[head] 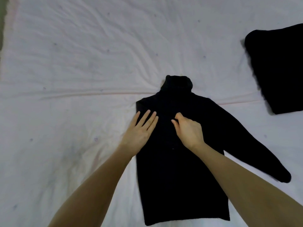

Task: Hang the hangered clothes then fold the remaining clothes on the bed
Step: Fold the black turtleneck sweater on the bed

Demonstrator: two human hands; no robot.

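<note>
A black turtleneck sweater (178,177) lies flat on the white bedsheet (73,71), collar pointing away from me. Its left side looks folded in, making a straight edge, and the right sleeve stretches out toward the lower right. My left hand (141,130) rests flat with straight fingers on the sweater's left shoulder edge. My right hand (188,130) has curled fingers on the chest area and pinches the black fabric there.
A second black garment (278,69), folded, lies at the right edge of the bed. The wrinkled sheet spreads wide to the left and far side. A dark strip shows past the bed's upper left corner.
</note>
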